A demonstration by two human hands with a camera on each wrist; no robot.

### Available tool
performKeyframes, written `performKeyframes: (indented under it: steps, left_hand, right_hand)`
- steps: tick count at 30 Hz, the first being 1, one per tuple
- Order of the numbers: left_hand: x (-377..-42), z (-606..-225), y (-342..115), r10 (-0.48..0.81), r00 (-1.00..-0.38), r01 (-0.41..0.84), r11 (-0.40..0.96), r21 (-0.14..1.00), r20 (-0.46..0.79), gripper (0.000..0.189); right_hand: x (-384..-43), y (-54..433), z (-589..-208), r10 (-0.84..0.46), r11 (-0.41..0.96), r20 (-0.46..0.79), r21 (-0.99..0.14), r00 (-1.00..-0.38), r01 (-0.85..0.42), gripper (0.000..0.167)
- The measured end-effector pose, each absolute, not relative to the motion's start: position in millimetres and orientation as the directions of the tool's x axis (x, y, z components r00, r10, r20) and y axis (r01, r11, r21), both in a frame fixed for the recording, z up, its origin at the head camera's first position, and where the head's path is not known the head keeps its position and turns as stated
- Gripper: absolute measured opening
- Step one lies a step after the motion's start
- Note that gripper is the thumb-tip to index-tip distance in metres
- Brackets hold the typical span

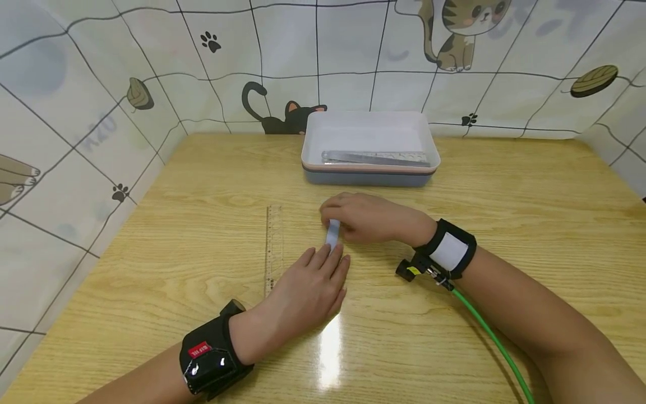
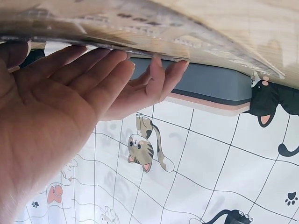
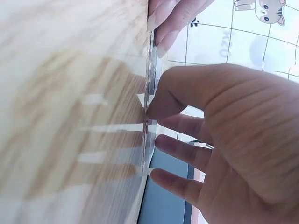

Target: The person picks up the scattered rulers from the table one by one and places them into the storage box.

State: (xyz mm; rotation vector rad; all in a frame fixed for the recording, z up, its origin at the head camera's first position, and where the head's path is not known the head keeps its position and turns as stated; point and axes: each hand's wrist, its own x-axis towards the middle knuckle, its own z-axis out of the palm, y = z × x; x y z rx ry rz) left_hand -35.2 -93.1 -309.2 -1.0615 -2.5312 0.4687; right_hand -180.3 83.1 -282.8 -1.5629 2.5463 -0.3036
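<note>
A narrow pale, glossy strip [image 1: 332,233] lies on the table between my hands, its ends covered by fingers. My left hand [image 1: 308,289] rests on the near part, fingers straight and side by side. At the far part my right hand [image 1: 370,217] pinches the strip with bent fingers. In the right wrist view the strip [image 3: 152,77] shows edge-on, with the right thumb and fingertips touching it. To the left lies a clear ruler [image 1: 274,247] with dark markings, its near end beside the left hand. The left wrist view shows this ruler [image 2: 187,35] close up.
A white-lined tray [image 1: 370,178] with a blue-grey outer wall stands at the back, holding clear rulers [image 1: 375,158]. A cat-patterned covering [image 1: 348,50] rises behind and beside the wooden table [image 1: 515,224]. A green cable [image 1: 497,334] runs from the right wrist.
</note>
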Motion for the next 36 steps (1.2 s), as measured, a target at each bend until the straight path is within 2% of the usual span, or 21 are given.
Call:
performKeyframes:
  steps: [6, 13, 19, 23, 29, 36]
  left_hand:
    - [-34.3, -309.5, -92.6, 0.73, -0.654, 0.61, 0.664, -0.431, 0.199, 0.052]
    - [-34.5, -310.7, -93.3, 0.732, -0.652, 0.613, 0.662, -0.431, 0.198, 0.051]
    - [-34.4, -310.4, -93.9, 0.739, -0.642, 0.611, 0.655, -0.446, 0.206, 0.051]
    - [-34.3, -309.7, -94.0, 0.741, -0.638, 0.614, 0.653, -0.443, 0.209, 0.05]
    - [-33.8, -309.4, -94.7, 0.738, -0.645, 0.616, 0.656, -0.436, 0.2, 0.05]
    - [-34.4, -310.5, -95.1, 0.742, -0.64, 0.629, 0.655, -0.418, 0.199, 0.049]
  right_hand:
    - [-180.8, 85.2, -281.1, -0.882, 0.461, 0.008, -0.198, -0.472, -0.865, 0.024]
    - [-181.6, 87.1, -275.8, -0.856, 0.517, -0.079, -0.137, -0.511, -0.845, 0.021]
    - [-185.9, 94.3, -271.2, -0.885, 0.464, -0.068, -0.216, -0.461, -0.859, 0.016]
    - [-185.9, 97.2, -266.5, -0.884, 0.465, -0.097, -0.287, -0.458, -0.838, 0.014]
    - [-189.9, 96.1, -267.0, -0.869, 0.492, -0.153, -0.371, -0.47, -0.788, 0.022]
    - [-196.1, 101.3, -266.5, -0.891, 0.445, -0.136, -0.455, -0.434, -0.771, 0.019]
